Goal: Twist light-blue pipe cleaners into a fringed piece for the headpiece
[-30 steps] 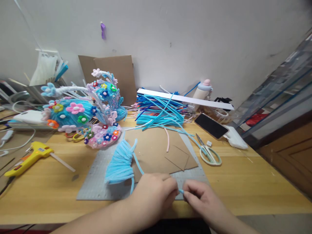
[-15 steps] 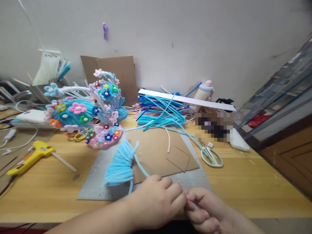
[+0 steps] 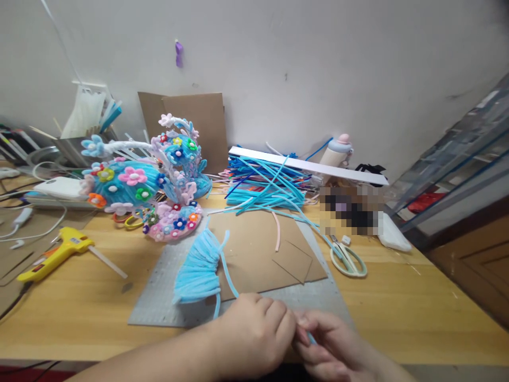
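Note:
My left hand is closed, its back toward me, fingertips meeting those of my right hand at the table's front edge. Both are pinched around a light blue pipe cleaner, of which only a short end shows by my right fingers. My right hand is curled with its palm side partly visible. Left of them lies a fan-shaped piece of light blue pipe cleaners; loose strands come off it, one running behind my left hand. Beneath it are a cardboard sheet and a grey cutting mat.
A yellow glue gun lies at left. Behind it stand flower-covered pipe-cleaner ornaments. A pile of blue pipe cleaners sits at the back under a white strip. Scissors and a bottle are to the right.
Both hands have shifted slightly left and stay pressed together at the fingertips. The view has moved a little, so the table's things appear slightly further right.

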`<act>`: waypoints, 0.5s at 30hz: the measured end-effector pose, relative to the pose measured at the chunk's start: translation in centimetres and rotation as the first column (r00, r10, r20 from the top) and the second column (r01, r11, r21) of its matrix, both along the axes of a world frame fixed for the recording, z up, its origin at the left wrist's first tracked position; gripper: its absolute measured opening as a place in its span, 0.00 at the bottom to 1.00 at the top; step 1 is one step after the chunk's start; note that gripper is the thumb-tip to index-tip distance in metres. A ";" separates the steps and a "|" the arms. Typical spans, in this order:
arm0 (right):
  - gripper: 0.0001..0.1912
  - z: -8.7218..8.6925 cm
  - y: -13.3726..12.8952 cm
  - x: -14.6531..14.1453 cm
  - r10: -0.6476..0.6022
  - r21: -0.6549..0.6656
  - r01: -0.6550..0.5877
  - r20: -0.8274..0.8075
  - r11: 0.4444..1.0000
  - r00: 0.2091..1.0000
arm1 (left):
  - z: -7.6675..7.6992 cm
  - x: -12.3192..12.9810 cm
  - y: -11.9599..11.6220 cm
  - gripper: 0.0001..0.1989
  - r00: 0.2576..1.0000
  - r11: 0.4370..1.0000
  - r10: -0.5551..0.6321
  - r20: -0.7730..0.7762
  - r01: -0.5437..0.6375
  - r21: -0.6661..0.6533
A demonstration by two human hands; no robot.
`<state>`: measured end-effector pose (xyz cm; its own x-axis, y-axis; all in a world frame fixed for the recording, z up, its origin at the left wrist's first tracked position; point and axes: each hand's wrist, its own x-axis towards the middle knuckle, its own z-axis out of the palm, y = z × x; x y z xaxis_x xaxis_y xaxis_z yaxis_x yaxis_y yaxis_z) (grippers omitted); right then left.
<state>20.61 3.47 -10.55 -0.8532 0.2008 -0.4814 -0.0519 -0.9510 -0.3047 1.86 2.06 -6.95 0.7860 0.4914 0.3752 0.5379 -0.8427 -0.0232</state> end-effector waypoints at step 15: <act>0.11 2.1 -0.9 -0.4 -0.405 0.894 -0.447 0.423 0.038 0.811 | 1.1 0.4 0.7 0.04 0.990 0.942 0.134 -0.050 -0.143 -0.304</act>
<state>20.25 2.56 -8.43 -0.5995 0.7930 -0.1090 0.4981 0.2630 -0.8262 2.25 2.75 -5.86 0.7102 0.6835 0.1686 0.6524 -0.7290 0.2074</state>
